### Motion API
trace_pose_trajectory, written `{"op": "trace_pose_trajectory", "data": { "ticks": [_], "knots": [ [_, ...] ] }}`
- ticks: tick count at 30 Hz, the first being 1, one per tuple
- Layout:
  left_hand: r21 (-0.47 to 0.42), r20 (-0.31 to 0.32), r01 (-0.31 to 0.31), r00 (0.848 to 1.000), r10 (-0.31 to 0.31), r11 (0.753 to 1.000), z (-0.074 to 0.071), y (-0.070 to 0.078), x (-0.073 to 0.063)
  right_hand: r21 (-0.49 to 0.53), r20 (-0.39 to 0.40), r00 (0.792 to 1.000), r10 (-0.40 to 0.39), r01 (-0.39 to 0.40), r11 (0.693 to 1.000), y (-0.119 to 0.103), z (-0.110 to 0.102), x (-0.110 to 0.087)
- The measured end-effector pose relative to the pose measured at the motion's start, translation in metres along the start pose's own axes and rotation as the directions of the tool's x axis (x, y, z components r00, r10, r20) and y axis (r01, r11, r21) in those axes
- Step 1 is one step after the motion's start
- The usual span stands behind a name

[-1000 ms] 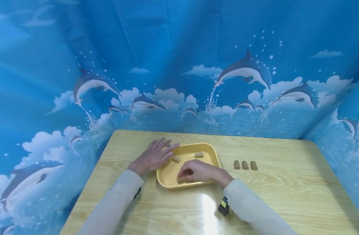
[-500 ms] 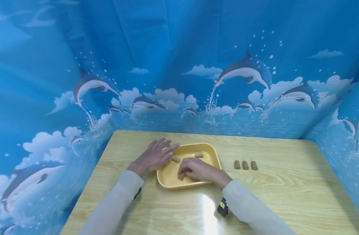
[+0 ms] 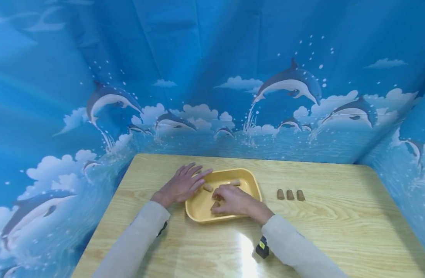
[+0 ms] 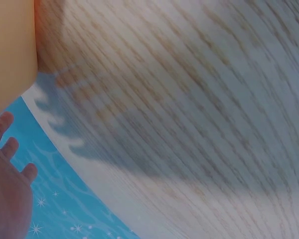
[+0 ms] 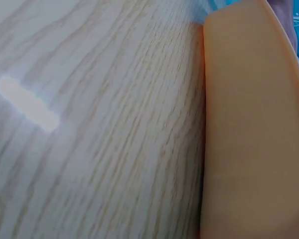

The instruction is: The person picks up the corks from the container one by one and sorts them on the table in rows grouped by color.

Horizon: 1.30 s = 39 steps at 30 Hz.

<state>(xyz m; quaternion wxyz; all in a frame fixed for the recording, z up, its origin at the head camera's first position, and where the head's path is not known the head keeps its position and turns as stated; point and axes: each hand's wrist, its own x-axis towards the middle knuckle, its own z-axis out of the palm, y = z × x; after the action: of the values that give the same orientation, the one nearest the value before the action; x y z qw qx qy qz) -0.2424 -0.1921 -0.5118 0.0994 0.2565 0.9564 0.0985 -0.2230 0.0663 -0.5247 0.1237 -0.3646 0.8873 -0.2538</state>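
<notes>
A yellow plastic tray (image 3: 222, 220) stands on the table, its outer wall also showing in the left wrist view (image 4: 12, 50) and the right wrist view (image 5: 254, 124). My left hand (image 3: 181, 186) rests at the tray's left rim with fingers spread and straight; its fingers show in the left wrist view (image 4: 10, 184). Inside the tray, my right hand (image 3: 231, 200) pinches a cork (image 3: 215, 206), mostly covered by the fingers. Two more corks lie in the tray: one near the left thumb (image 3: 208, 187), the other at the back (image 3: 235, 182).
Right of the tray, three brown corks stand in a row on the wood-grain table (image 3: 337, 216): left (image 3: 280, 194), middle (image 3: 290, 195) and right (image 3: 300, 195). A blue dolphin-print curtain (image 3: 212, 77) surrounds the table's back and sides.
My right hand has shifted slightly up and back inside the tray, the pinched cork turning with its fingers. The left hand and the three corks on the table stay put.
</notes>
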Motion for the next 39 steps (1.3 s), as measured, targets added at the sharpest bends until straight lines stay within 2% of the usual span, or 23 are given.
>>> {"op": "trace_pose_trajectory", "data": {
  "ticks": [6, 12, 22, 32, 39],
  "knots": [
    [-0.004, -0.003, -0.001, 1.0, 0.001, 1.0, -0.001, 0.0, 0.0, 0.0, 0.007, 0.999, 0.036, -0.036, 0.999, -0.002, -0.001, 0.001],
    [-0.011, -0.009, -0.005, 1.0, 0.004, 1.0, -0.001, 0.0, 0.002, 0.029, 0.013, 1.0, 0.012, -0.012, 0.999, -0.001, -0.002, -0.002],
    [-0.007, -0.016, 0.006, 1.0, -0.007, 1.0, 0.002, -0.002, 0.0, 0.014, -0.048, 0.999, 0.01, -0.009, 1.0, -0.001, -0.019, -0.018],
    [-0.012, -0.005, 0.003, 1.0, -0.003, 1.0, 0.002, -0.001, 0.001, 0.126, -0.121, 0.992, 0.044, -0.029, 0.992, 0.021, -0.047, -0.056],
    [-0.017, -0.004, -0.001, 1.0, 0.001, 1.0, 0.002, -0.002, 0.001, 0.095, -0.254, 0.965, 0.07, -0.047, 0.994, 0.045, -0.069, -0.094]
  ]
}}
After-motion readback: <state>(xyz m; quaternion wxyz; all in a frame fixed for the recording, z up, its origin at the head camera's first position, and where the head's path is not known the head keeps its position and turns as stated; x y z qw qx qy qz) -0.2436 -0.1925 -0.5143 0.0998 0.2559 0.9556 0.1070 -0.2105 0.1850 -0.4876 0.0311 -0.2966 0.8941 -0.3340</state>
